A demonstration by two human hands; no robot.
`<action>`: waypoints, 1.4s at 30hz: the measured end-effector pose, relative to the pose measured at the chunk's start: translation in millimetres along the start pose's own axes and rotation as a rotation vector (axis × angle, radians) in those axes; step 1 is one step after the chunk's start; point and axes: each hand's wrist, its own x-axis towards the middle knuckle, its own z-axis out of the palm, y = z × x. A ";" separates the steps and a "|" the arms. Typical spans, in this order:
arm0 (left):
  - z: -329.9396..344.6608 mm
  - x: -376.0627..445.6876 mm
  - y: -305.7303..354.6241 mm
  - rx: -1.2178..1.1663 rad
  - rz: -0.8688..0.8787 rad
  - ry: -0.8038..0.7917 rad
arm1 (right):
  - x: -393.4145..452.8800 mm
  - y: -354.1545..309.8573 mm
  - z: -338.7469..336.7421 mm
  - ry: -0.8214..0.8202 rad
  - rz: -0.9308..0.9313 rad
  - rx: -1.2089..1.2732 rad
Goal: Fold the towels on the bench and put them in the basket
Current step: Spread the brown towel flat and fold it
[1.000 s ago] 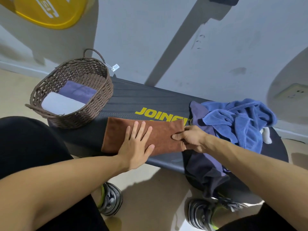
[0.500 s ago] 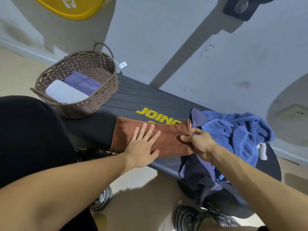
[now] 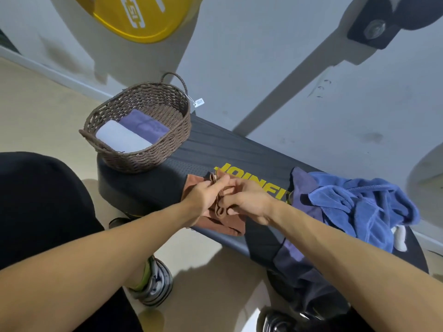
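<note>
Both my hands meet over the rust-brown cloth towel [image 3: 221,221], which lies partly folded on the black padded counter [image 3: 206,149] with yellow lettering, near its front edge. My left hand [image 3: 203,195] pinches a bunched fold of the towel between thumb and fingertips, lifting it a little. My right hand [image 3: 249,200] has its fingers curled around the gathered cloth just beside the left. The brown woven wicker basket [image 3: 153,154] sits at the left end of the counter and holds a folded white towel [image 3: 119,137] and a folded purple towel [image 3: 143,123] side by side. A rumpled heap of blue terry towels [image 3: 364,207] rests to my right, on a dark purple cloth [image 3: 302,188] hanging over the edge.
</note>
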 end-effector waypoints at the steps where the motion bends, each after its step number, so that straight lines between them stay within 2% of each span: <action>1: -9.3 1.8 -5.0 0.013 0.049 0.021 | 1.4 -1.8 0.6 -0.039 -0.017 -0.055; 4: -37.3 11.0 -9.8 0.353 0.173 0.120 | 7.1 -1.3 3.6 -0.040 -0.027 -0.128; 5: -44.8 14.2 -8.5 0.476 0.173 0.144 | 10.0 1.6 3.7 0.004 -0.089 -0.271; 8: -58.7 24.0 -5.3 0.713 0.134 0.193 | 20.8 12.3 0.6 0.145 -0.360 -0.907; 9: -62.8 27.4 -6.3 0.754 0.110 0.209 | 23.2 14.5 -0.1 0.156 -0.401 -1.002; 14: -79.4 38.7 -6.0 0.730 -0.056 0.178 | 38.8 28.2 -2.4 0.079 -0.372 -1.192; 20: -83.0 41.4 5.5 0.779 -0.183 0.123 | 47.2 34.6 1.0 0.037 -0.434 -1.258; 24: -78.5 36.6 9.1 1.288 -0.097 0.214 | 49.3 40.9 2.2 0.000 -0.497 -1.395; 27: -75.6 32.9 5.1 1.433 -0.110 0.278 | 49.6 42.1 1.6 -0.008 -0.503 -1.436; 30: -74.7 30.8 -1.9 1.452 -0.132 0.253 | 48.5 40.8 3.4 -0.010 -0.482 -1.452; 35: -59.8 21.4 -8.3 1.318 -0.055 0.326 | 43.7 29.1 2.4 -0.049 -0.380 -1.368; 37: -49.4 17.2 -6.4 1.316 0.069 0.333 | 38.0 22.0 -0.8 0.048 -0.376 -1.263; 39: -37.8 12.1 0.9 1.230 0.214 0.305 | 28.6 11.6 -6.5 0.219 -0.472 -1.147; 40: -31.8 9.1 5.7 1.168 0.275 0.272 | 23.7 5.2 -11.3 0.271 -0.538 -1.137; 42: -20.4 2.5 14.6 1.109 0.415 0.202 | 13.2 -7.4 -23.8 0.284 -0.649 -1.281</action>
